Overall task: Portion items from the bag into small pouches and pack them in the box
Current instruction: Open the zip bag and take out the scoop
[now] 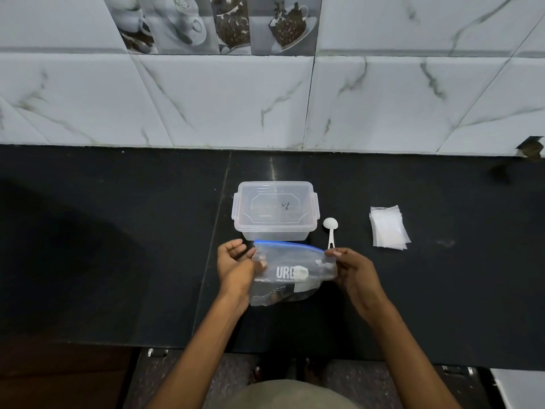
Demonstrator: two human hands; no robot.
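A clear zip bag [290,273] with a blue seal strip and white lettering is held just above the dark bench [118,231], between both hands. Dark contents sit in its lower part. The left hand [236,267] has its grip closed on the bag's left edge, thumb pressed on the plastic, other fingers loosely curled. The right hand [352,271] pinches the bag's top right corner between thumb and fingertips. Just beyond the hands stands a clear plastic box [275,209] with its lid on. A white spoon [330,231] lies just beyond the right hand, beside the box. Further right of that hand lies a stack of small white pouches [388,228].
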